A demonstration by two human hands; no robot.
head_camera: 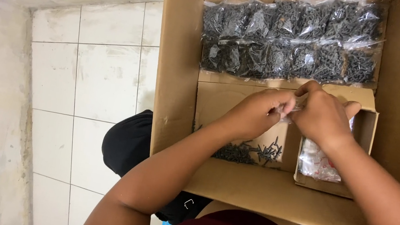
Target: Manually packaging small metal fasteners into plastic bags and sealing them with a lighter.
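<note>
Bagging step, by the look of it: left hand point(258, 112) and right hand point(320, 117) pinched together on one small clear plastic bag point(285, 111) at centre of the cardboard box point(177, 87). Next likely calls for filling from loose black screws point(252, 153) at 6 o'clock. Roughly a dozen packed screw bags point(292, 36) in two rows at 12 o'clock; one smaller carton of empty bags point(319, 163) at 4 o'clock.
</note>
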